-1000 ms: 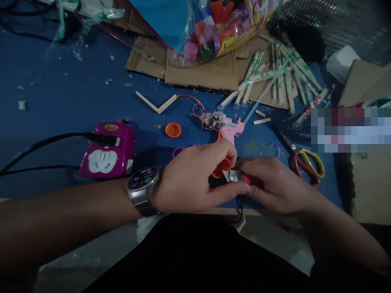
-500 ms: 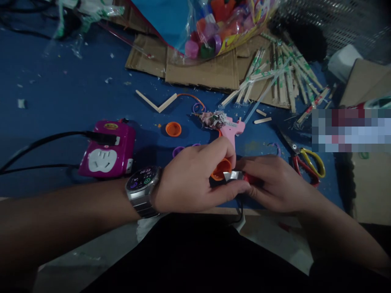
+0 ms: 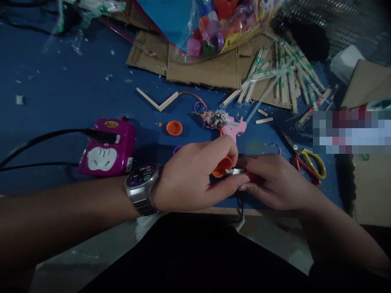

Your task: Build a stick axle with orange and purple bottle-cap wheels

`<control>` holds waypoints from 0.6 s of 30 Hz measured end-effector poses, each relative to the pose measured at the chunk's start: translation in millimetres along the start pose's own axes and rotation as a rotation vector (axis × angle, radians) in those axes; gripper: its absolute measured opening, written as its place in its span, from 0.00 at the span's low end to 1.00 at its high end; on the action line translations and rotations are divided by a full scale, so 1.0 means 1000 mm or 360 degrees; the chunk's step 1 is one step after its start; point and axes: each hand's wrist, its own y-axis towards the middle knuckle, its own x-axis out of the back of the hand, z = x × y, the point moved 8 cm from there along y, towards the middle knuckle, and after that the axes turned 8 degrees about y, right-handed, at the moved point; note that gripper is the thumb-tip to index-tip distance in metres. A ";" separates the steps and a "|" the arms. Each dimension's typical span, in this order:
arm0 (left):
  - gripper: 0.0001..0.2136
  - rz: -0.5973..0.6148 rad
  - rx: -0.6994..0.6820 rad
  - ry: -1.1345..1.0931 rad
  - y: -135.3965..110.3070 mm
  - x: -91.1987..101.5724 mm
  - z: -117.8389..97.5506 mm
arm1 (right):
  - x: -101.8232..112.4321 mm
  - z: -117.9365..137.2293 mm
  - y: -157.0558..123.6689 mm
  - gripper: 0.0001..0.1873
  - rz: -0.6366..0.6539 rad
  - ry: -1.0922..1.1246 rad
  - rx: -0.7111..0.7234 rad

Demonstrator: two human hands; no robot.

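My left hand [image 3: 195, 175] is closed on an orange bottle cap [image 3: 220, 168], its hollow side partly showing between thumb and fingers. In my right hand [image 3: 275, 181] is a utility knife [image 3: 236, 171] with a silver blade and a red handle mostly covered by my fingers. The blade's tip meets the cap's rim, and my left thumb lies along the blade's near side. Just beyond my hands lies a pink hot glue gun [image 3: 233, 127], its nose wrapped in messy scraps. A second orange cap [image 3: 174, 128] rests on the table to its left.
A purple power socket [image 3: 106, 148] with a black plug sits at left. Scissors [image 3: 305, 158] lie at right. Behind are cardboard [image 3: 201, 73], wrapped chopsticks [image 3: 284, 81], a bag of colourful caps [image 3: 210, 32] and two joined wooden sticks [image 3: 159, 106].
The knife blade has turned slightly and its tip now sits against the cap's rim, with less of the blade showing. Both hands stay nearly in place; the view has shifted a little.
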 end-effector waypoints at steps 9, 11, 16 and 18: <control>0.16 -0.0016 0.0079 -0.0077 -0.001 0.002 0.001 | 0.002 0.000 -0.002 0.19 -0.0041 0.0115 -0.0008; 0.19 -0.0028 0.0085 -0.0084 0.000 0.002 0.001 | 0.003 0.001 -0.002 0.20 -0.0056 0.0065 0.0000; 0.21 -0.0056 0.0070 -0.0078 0.002 0.003 0.001 | 0.005 0.002 -0.002 0.23 -0.0042 0.0003 -0.0007; 0.22 -0.0053 0.0085 -0.0071 0.002 0.003 0.002 | 0.005 0.003 -0.002 0.22 -0.0031 -0.0013 0.0007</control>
